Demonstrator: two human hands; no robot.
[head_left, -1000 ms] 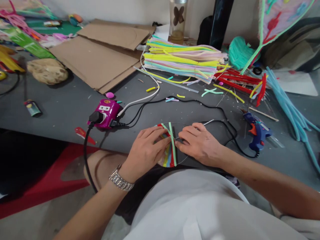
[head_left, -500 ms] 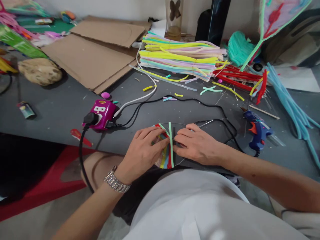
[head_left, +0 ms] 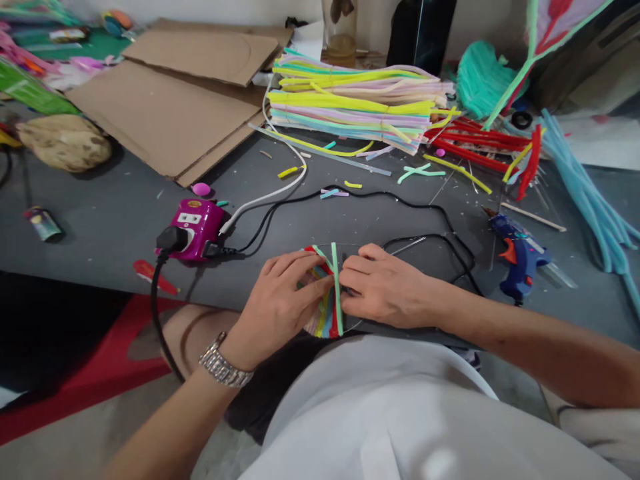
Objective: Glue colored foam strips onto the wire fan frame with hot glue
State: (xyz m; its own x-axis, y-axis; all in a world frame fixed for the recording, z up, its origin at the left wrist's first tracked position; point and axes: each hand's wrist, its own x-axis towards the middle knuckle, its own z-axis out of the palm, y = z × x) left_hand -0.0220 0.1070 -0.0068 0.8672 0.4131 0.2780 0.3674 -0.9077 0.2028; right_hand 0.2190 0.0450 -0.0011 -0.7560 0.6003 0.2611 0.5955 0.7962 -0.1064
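At the table's front edge, my left hand (head_left: pixel 280 300) is closed on a round piece of striped pipe cleaners (head_left: pixel 323 321) in yellow, blue and red, set side by side within a thin wire ring (head_left: pixel 357 325). A mint green pipe cleaner (head_left: pixel 337 283) runs upright along the right side of the stripes, its top end standing free. Against it from the right, my right hand (head_left: pixel 380 287) has its fingers curled in a pinch. What lies between those fingertips is hidden. My left fingers cover much of the stripes.
A blue glue gun (head_left: pixel 520 257) lies at right, its black cord (head_left: pixel 400 198) looping behind my hands. A purple power adapter (head_left: pixel 197 227) stands at left. Farther back are bundled pipe cleaners (head_left: pixel 350 110), cardboard sheets (head_left: pixel 175 113), red pipe cleaners (head_left: pixel 475 150) and light blue pipe cleaners (head_left: pixel 585 193).
The view has shifted slightly, so most things sit a little farther left. Both hands keep nearly the same hold around the striped piece.
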